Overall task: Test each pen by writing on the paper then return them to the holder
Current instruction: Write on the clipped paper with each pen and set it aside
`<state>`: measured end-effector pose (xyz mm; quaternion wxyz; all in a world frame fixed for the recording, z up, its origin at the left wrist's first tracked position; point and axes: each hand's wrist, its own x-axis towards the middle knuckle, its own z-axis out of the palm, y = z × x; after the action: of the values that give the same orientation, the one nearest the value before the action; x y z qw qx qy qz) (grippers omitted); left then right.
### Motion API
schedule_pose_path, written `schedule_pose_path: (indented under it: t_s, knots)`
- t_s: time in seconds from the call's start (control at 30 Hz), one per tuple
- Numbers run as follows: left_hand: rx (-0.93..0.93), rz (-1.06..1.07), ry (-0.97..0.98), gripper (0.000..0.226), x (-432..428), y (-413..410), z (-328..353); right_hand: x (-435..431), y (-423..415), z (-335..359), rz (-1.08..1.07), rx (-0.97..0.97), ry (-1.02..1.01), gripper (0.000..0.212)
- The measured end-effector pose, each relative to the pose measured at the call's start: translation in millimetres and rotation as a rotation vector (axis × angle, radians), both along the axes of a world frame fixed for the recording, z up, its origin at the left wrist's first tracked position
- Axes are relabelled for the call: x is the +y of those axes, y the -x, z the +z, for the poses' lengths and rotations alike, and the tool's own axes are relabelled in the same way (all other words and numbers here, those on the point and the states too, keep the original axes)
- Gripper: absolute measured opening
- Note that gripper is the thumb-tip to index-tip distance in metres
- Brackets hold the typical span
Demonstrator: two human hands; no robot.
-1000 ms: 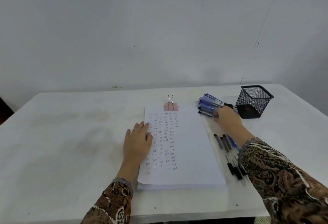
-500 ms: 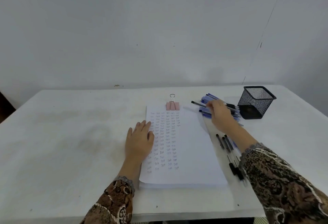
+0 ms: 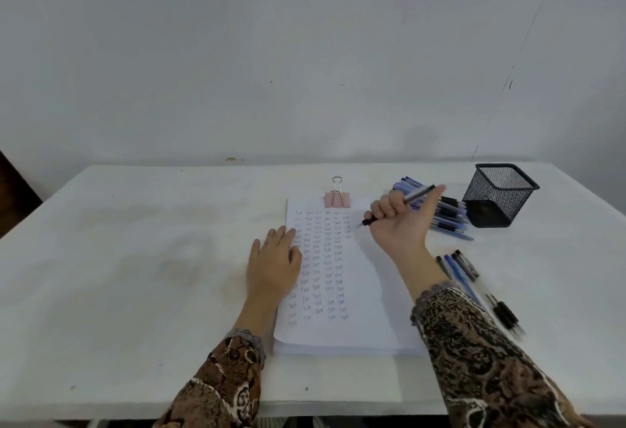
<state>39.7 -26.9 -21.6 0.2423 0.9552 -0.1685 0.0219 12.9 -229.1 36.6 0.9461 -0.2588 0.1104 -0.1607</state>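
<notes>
A stack of white paper (image 3: 366, 292), its sheet covered in rows of small written marks, lies in the middle of the table under a pink binder clip (image 3: 337, 197). My left hand (image 3: 275, 262) rests flat on the paper's left edge. My right hand (image 3: 399, 224) grips a dark pen (image 3: 418, 194) above the paper's upper right corner, its tip pointing down-left. A pile of blue pens (image 3: 443, 215) lies beside the black mesh holder (image 3: 498, 193). Several more pens (image 3: 464, 271) lie to the right of the paper.
The white table (image 3: 135, 258) runs back to a plain wall. Its front edge is close to me, and the holder stands near the back right corner.
My right hand has lifted one pen out of the blue pile and carried it left over the paper's top right corner. My left hand has stayed flat on the paper.
</notes>
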Motion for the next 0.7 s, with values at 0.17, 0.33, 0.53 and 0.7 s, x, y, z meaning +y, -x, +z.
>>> schedule_pose_path:
  t_s: [0.17,0.33,0.53,0.7]
  knots:
    - [-0.013,0.001,0.000,0.046,0,0,-1,7,2,-26,-0.121,0.018,-0.196,0.056]
    - [-0.021,-0.001,-0.001,0.046,0,-1,-3,4,1,-33,-0.140,0.019,-0.189,0.055]
    - [-0.037,-0.002,0.021,0.045,0,-1,-4,3,-12,-33,-0.057,0.130,0.143,0.053]
    - [-0.043,0.002,0.023,0.045,0,-2,-5,5,-15,-31,-0.069,0.152,0.553,0.018]
